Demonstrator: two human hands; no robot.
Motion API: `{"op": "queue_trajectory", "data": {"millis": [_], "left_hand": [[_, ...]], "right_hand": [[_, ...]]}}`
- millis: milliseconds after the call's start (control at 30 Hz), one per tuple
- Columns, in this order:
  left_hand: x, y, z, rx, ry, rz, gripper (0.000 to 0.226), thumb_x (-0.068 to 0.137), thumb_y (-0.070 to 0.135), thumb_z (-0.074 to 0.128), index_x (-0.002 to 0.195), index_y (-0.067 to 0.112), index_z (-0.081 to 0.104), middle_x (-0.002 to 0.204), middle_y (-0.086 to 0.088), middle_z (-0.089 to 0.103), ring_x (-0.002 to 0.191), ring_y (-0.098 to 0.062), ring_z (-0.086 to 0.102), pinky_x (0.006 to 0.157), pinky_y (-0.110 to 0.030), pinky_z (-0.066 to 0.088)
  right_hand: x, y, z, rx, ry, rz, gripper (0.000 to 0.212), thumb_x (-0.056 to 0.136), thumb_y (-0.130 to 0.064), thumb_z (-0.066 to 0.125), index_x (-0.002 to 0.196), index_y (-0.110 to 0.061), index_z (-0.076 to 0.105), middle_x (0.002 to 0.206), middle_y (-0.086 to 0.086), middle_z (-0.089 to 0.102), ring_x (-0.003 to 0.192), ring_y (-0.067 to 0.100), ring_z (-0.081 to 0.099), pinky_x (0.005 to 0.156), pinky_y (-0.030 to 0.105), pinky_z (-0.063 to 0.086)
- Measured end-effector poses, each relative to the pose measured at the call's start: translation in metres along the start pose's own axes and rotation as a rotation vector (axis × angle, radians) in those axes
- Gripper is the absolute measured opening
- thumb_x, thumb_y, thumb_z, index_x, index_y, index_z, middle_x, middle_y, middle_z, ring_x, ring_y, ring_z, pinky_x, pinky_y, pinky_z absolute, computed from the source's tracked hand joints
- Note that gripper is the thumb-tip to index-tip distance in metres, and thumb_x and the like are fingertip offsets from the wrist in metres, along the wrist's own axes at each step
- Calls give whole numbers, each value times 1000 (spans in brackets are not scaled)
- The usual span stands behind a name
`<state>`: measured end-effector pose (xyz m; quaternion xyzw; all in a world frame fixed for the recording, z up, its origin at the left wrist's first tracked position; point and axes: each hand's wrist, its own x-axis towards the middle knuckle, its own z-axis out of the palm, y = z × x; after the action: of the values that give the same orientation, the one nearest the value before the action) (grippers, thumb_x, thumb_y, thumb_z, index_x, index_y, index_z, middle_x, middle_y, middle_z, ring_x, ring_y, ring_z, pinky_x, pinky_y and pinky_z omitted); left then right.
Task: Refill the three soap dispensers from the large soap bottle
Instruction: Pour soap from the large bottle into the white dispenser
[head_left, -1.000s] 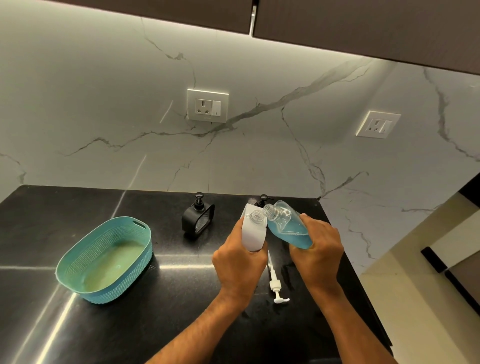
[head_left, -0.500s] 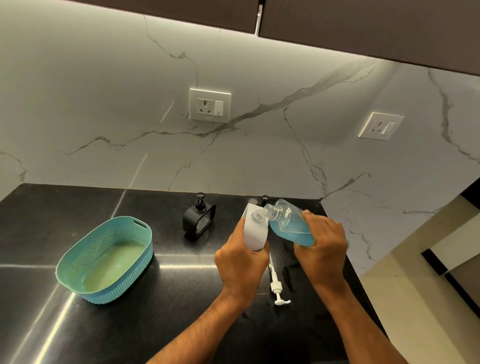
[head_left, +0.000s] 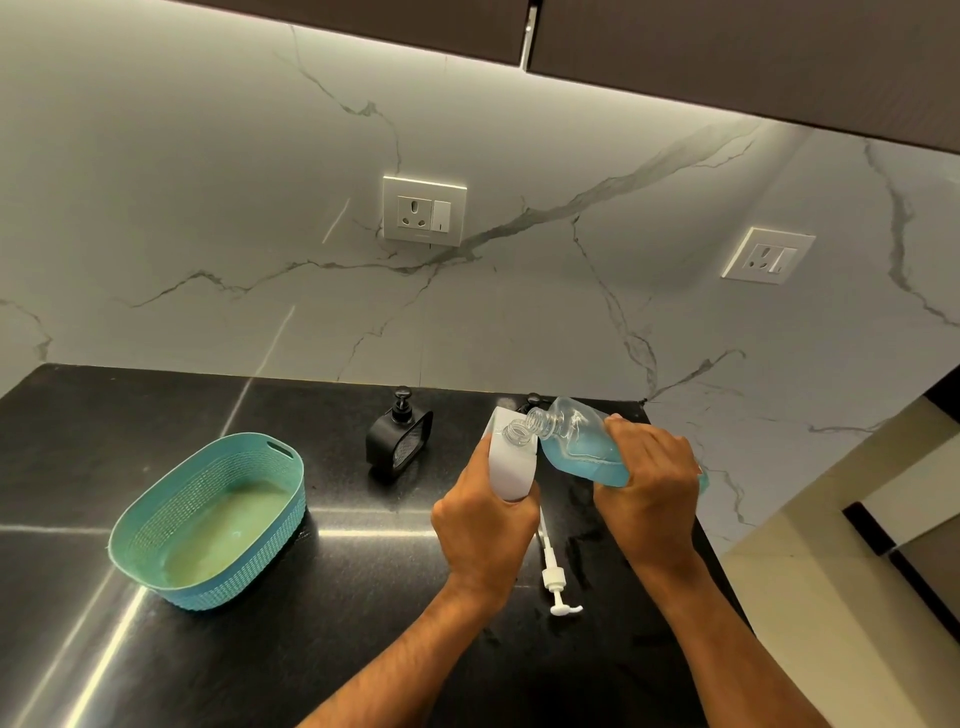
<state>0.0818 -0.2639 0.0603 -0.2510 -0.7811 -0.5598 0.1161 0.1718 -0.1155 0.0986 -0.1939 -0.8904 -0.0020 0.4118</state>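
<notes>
Soap bottle (head_left: 582, 449) base hiding under my gripping right hand (head_left: 649, 483); neck pointing left at white dispenser (head_left: 511, 462), which my left hand (head_left: 483, 525) is gripping.

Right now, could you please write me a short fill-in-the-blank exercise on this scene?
1. The left hand grips the ____ dispenser.
2. The soap in the large soap bottle is ____.
3. The white pump lies on the ____.
4. The teal basket holds ____ dispensers.

Missing words: white; blue; counter; no
</notes>
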Motion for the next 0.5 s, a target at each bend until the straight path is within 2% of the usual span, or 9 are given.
{"op": "queue_trajectory", "data": {"millis": [200,333,500], "left_hand": [[1,0,2,-5,3,-9,66,78,31,90,136,10,65,120,-3,76,95,-19,77,76,-26,65],[3,1,4,-14,18,2,66,76,29,92,134,11,66,119,-2,76,94,-17,76,77,-15,60],[4,2,5,-10,16,3,67,76,29,92,134,10,66,120,-4,76,95,-19,77,78,-19,61]], "right_hand": [[4,3,1,-22,-7,-24,63,64,-14,97,119,3,71,109,16,75,101,35,72,82,42,57],[6,6,2,-19,-4,-39,63,63,-14,96,118,3,71,110,16,75,101,35,71,82,40,56],[8,10,3,-29,-11,-47,62,63,-13,96,119,2,71,110,14,75,102,33,71,83,40,55]]}}
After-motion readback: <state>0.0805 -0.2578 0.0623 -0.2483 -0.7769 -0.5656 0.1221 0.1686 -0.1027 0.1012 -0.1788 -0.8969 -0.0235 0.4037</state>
